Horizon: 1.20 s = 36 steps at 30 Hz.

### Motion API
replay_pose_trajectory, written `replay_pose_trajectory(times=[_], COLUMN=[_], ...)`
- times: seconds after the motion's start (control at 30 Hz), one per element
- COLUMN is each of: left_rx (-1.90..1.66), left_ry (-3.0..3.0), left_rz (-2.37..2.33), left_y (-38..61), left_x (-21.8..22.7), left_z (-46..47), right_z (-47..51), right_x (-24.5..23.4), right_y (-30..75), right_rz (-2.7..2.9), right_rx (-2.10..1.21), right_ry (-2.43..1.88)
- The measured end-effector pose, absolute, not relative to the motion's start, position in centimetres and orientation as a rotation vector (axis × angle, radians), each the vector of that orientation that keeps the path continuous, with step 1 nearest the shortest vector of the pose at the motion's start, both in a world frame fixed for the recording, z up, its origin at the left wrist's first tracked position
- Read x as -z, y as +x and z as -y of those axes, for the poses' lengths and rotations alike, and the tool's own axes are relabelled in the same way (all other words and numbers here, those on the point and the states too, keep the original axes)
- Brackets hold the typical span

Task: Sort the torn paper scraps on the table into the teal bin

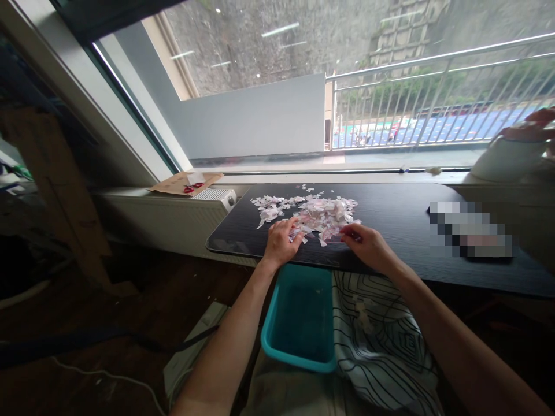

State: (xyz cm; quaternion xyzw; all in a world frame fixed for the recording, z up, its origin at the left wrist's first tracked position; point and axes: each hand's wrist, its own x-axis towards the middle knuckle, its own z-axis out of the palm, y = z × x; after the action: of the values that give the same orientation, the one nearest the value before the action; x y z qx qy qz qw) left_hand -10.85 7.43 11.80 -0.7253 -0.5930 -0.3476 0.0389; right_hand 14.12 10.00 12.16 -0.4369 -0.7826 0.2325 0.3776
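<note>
A loose heap of small white and pinkish scraps, like bits of paper or labels, lies spread on the dark tabletop. My left hand rests at the heap's near left edge, thumb and fingers apart, fingertips touching the scraps. At the near right edge, my right hand has its thumb and fingers drawn together in a pinch; what is between them is too small to make out. Below the table edge, a turquoise plastic basin sits at my lap between my forearms.
A patterned cloth with a few scraps on it lies right of the basin. Red-handled scissors rest on cardboard over the radiator. A blurred-out flat object lies at the table's right. A window stands behind.
</note>
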Motion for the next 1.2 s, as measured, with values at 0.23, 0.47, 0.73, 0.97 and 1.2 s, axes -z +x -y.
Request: replay_pose_trajectory(times=[0.23, 0.47, 0.73, 0.97, 1.2], left_rx=[1.053, 1.06, 1.065, 1.062, 1.068], left_ry=[-2.229, -2.235, -2.234, -2.238, -2.232], left_rz=[1.81, 1.783, 1.779, 1.774, 1.773], left_y=[-10.9, -11.0, -11.0, -11.0, -11.0], left_x=[-11.8, -11.6, -11.6, -11.7, -11.7], left_z=[-7.4, -7.6, -7.6, -7.6, -7.5], right_z=[-8.9, -8.0, -8.1, -7.7, -7.8], right_x=[-13.0, -13.9, -13.6, -13.9, -13.9], right_y=[16.5, 18.4, 18.5, 18.6, 18.5], right_rz=[2.035, 1.999, 1.987, 1.981, 1.999], right_rx=[-0.504, -0.414, -0.519, -0.422, -0.417], right_ry=[-1.226, -1.282, -1.293, -1.365, -1.39])
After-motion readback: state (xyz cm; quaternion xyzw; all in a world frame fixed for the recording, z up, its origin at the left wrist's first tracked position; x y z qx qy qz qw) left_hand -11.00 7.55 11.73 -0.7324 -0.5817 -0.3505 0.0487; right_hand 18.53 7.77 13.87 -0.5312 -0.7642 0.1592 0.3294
